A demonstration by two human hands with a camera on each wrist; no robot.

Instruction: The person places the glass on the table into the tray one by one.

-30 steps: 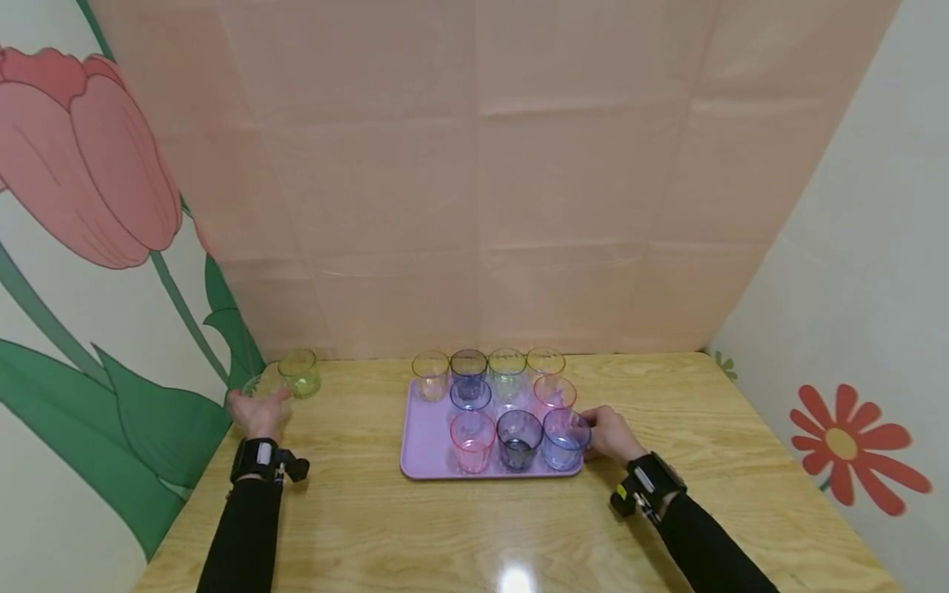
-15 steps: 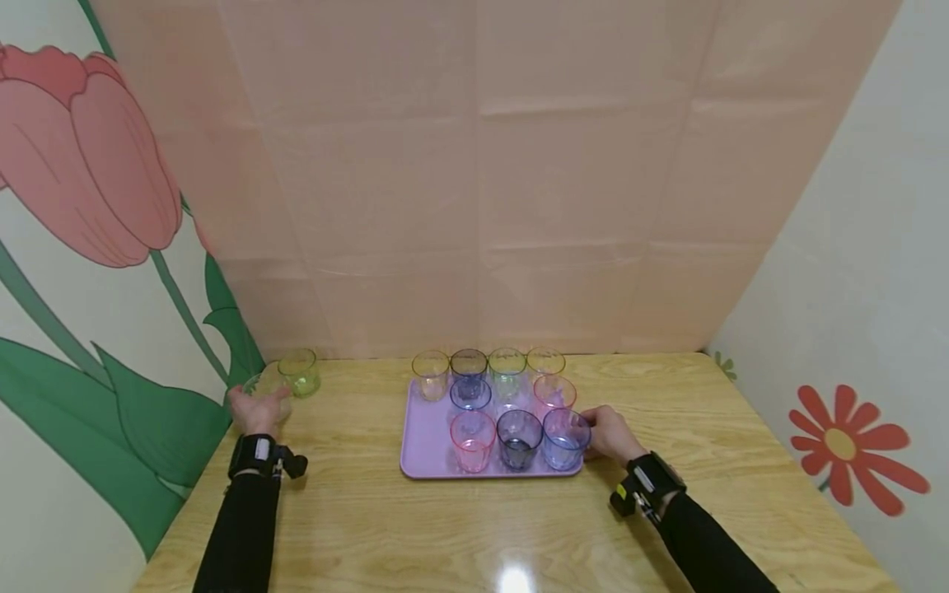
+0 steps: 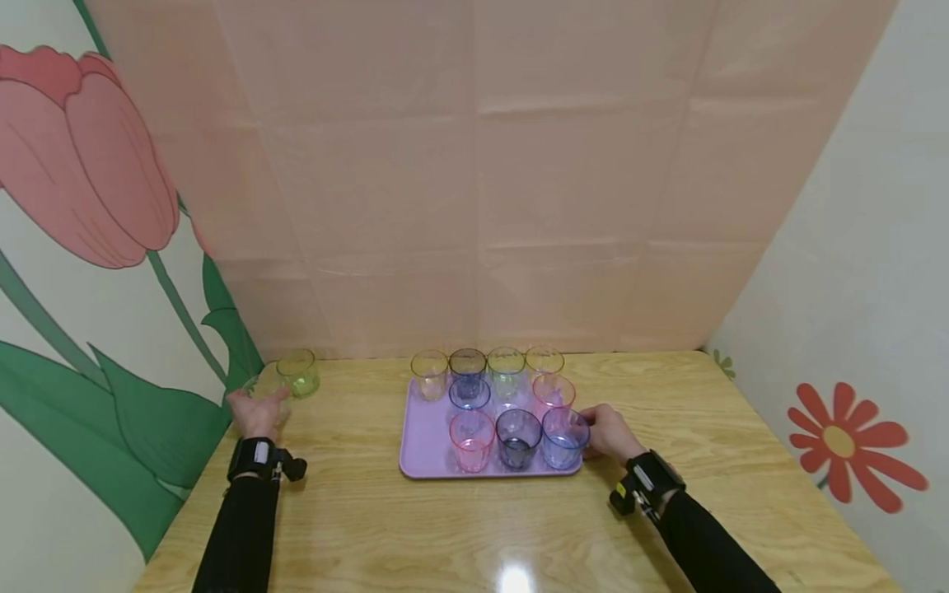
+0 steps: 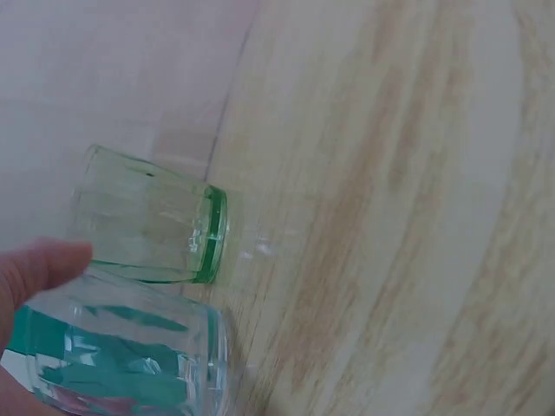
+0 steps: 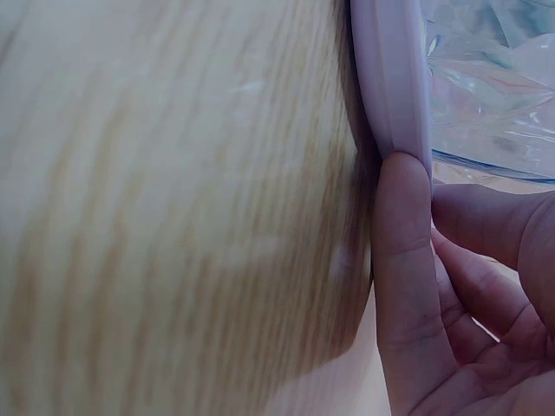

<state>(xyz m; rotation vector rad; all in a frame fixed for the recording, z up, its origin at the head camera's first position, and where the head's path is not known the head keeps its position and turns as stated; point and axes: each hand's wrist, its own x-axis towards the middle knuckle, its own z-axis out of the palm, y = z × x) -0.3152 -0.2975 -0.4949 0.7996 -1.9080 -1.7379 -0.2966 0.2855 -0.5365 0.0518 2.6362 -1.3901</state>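
Note:
At the far left of the table, my left hand (image 3: 257,412) holds a clear drinking glass (image 4: 130,355), which it mostly hides in the head view. The thumb (image 4: 56,263) lies along the glass's side near the rim. A light green glass (image 3: 299,377) stands upright right beside it. My right hand (image 3: 610,432) pinches the right edge of the purple tray (image 3: 423,441) between thumb and fingers. Just inside that edge stands a blue glass (image 3: 565,445). Its neighbours along the front are a dark grey glass (image 3: 517,449) and a pink glass (image 3: 472,449).
Behind them on the tray stand another blue glass (image 3: 469,397), another pink glass (image 3: 553,394) and a back row including a dark glass (image 3: 469,366) and a yellowish glass (image 3: 430,379). A beige covering (image 3: 474,206) rises behind the wooden table (image 3: 385,535). Painted walls flank it.

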